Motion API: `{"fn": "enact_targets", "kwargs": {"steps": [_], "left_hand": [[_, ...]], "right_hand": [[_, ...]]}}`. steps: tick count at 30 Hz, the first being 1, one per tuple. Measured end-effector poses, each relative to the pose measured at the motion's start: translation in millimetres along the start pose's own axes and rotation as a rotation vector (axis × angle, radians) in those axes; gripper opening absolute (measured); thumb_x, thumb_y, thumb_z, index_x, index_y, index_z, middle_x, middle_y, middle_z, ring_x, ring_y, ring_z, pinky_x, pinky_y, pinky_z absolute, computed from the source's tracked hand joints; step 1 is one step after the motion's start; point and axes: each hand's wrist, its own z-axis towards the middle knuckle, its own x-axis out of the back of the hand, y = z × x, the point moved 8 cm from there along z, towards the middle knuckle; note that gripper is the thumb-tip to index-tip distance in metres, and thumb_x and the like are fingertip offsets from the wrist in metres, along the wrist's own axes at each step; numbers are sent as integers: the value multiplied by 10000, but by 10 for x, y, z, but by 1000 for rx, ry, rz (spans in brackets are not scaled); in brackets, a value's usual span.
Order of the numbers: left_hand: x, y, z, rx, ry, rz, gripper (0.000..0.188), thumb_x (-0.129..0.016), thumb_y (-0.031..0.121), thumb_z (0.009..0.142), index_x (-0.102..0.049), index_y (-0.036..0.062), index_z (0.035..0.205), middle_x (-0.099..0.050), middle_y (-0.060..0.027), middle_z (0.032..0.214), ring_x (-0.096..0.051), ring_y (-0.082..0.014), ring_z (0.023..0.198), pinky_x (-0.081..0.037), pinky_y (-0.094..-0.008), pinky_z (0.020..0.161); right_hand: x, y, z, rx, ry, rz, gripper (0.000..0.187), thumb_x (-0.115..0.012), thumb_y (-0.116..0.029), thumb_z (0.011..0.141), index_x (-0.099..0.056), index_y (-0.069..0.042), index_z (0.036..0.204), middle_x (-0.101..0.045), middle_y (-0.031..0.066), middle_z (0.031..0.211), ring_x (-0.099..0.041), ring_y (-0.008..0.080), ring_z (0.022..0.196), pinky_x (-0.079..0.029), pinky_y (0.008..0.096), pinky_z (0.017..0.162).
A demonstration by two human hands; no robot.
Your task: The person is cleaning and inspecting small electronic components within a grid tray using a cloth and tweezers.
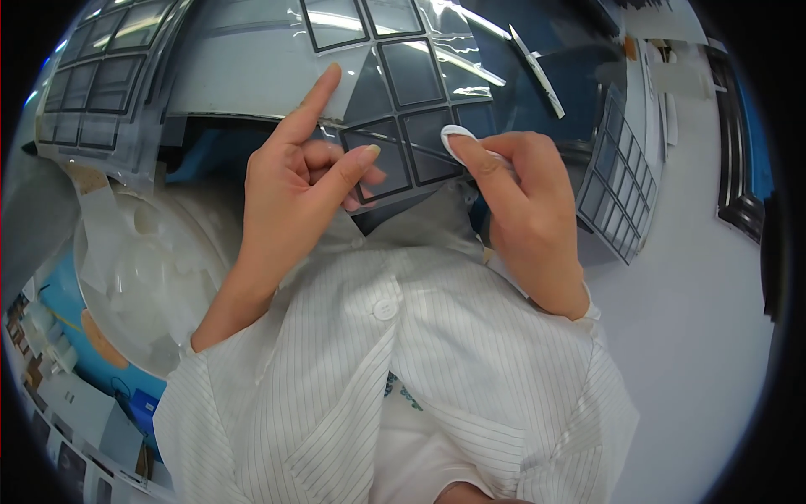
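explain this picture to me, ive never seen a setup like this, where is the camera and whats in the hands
There is no machine here: these are a person's bare hands, seen from a fisheye camera worn on the head and looking down, so straight edges bend. The white pinstriped shirt is the wearer's own.

The right hand pinches a small, rounded white pad against a clear plastic sheet with black-outlined rectangles. The left hand is at the sheet's lower left edge, index finger extended; whether it grips is unclear.

Similar black-gridded sheets are at far left and right. Beyond the sheet lies a thin white strip.
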Motion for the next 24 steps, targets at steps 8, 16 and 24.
{"fn": "enact_targets", "kwargs": {"steps": [8, 16, 24], "left_hand": [[7, -10, -10, 4, 17, 16, 681, -653, 26, 900, -338, 49, 1503, -707, -88, 717, -654, -78, 622, -478, -178, 529], [8, 34, -1, 38, -7, -50, 688, -667, 44, 905, -326, 31, 1502, -711, -106, 741, -644, -84, 609, -490, -188, 543], [18, 59, 4, 55, -17, -72, 681, -666, 65, 911, -322, 3, 1495, -718, -133, 761, -653, -103, 597, -491, -193, 536]], "right_hand": [[-116, -3, 16, 3, 2, -8, 470, -655, 61, 716, -681, -70, 1167, -596, 76, 917, -571, 222, 810, -469, 305, 655], [-124, 3, 1, 77, 8, -62, 386, -658, -46, 763, -651, -41, 1149, -580, 56, 922, -578, 202, 823, -442, 316, 664], [-80, -18, 34, 9, 17, -12, 468, -642, 76, 695, -683, -58, 1142, -607, 93, 940, -592, 246, 832, -491, 322, 679]]}}
